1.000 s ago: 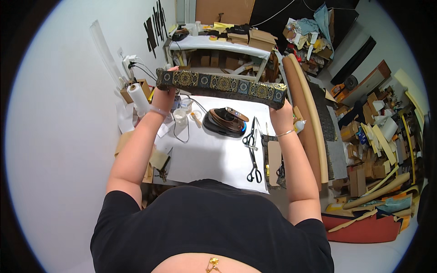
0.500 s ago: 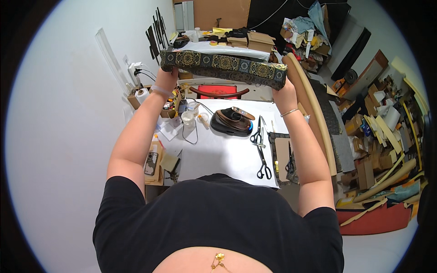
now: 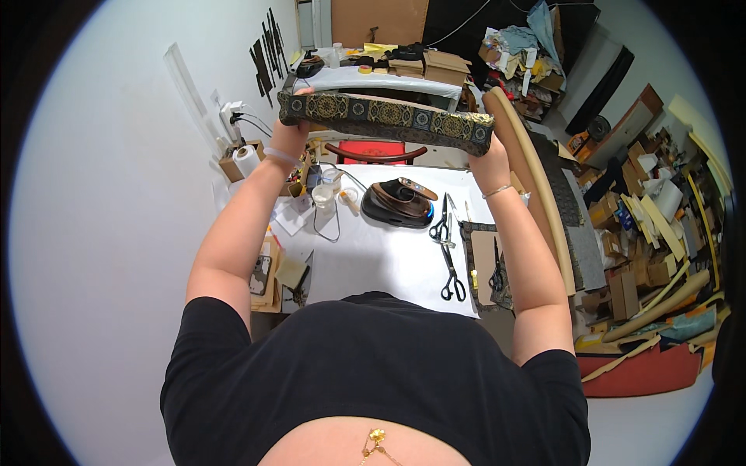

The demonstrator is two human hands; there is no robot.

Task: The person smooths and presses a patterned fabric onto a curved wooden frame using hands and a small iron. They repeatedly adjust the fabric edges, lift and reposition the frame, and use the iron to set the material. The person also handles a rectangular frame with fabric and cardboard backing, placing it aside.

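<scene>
A long cushion (image 3: 387, 116) covered in dark brocade with gold medallions is held up in the air above the far part of the table, edge toward me and its right end a little lower. My left hand (image 3: 291, 138) is closed round its left end, with fingers showing over the top edge. At the opposite end my right hand (image 3: 489, 165) grips the corner; most of its fingers are hidden behind the fabric. Beneath, an iron (image 3: 398, 203) rests in its dark stand on the white-covered table (image 3: 365, 264).
Two pairs of black scissors (image 3: 451, 268) lie right of the iron, near a cardboard piece on patterned cloth (image 3: 483, 252). Jars (image 3: 323, 196) and a cable stand left. A red chair (image 3: 373, 151) is beyond the table. A long tan roll (image 3: 536, 186) leans along the right side.
The cushion has shifted slightly right and down along with both hands. More fingers of my left hand now show over its top edge.
</scene>
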